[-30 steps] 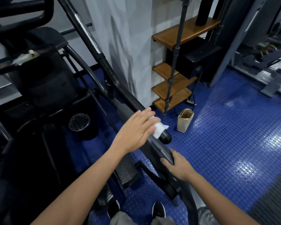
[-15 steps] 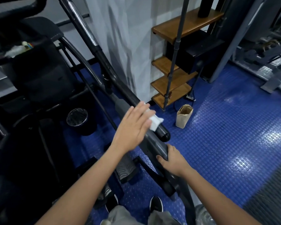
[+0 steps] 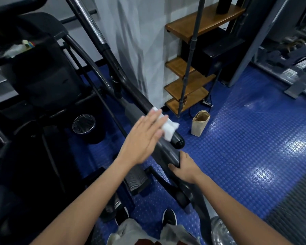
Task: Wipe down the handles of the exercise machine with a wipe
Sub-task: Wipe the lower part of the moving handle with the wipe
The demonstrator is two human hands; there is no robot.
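A black handle (image 3: 177,141) of the exercise machine slants from the upper left down to its rounded end at the centre. My left hand (image 3: 145,137) lies flat with straight fingers on a white wipe (image 3: 169,129), pressing it onto the handle just above the end cap. Part of the wipe sticks out beyond my fingertips. Lower down, my right hand (image 3: 185,167) grips a second dark bar (image 3: 171,154) of the machine, its fingers curled round it.
The machine's black body (image 3: 42,82) and a cup holder (image 3: 84,123) fill the left side. A pedal (image 3: 138,178) sits below my left arm. On the blue studded floor stand a brown paper bag (image 3: 200,122), wooden steps (image 3: 187,85) and a thin pole (image 3: 189,55).
My left hand has slid the wipe slightly up the handle, away from the end cap. My right hand keeps its grip on the lower bar.
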